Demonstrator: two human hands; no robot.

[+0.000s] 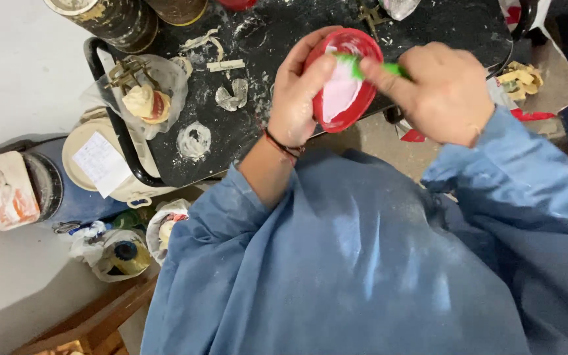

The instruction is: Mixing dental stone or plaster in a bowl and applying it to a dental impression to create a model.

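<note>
A red bowl (348,98) of white paste is gripped by the left hand (297,98). A green spatula (369,67) is pinched by the right hand (445,92), tip in the paste.

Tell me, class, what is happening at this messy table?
A person in a blue coat holds a red bowl in the left hand, tilted over a black tray. The right hand works a green tool through white paste inside the bowl. Dried white lumps dot the tray.
</note>
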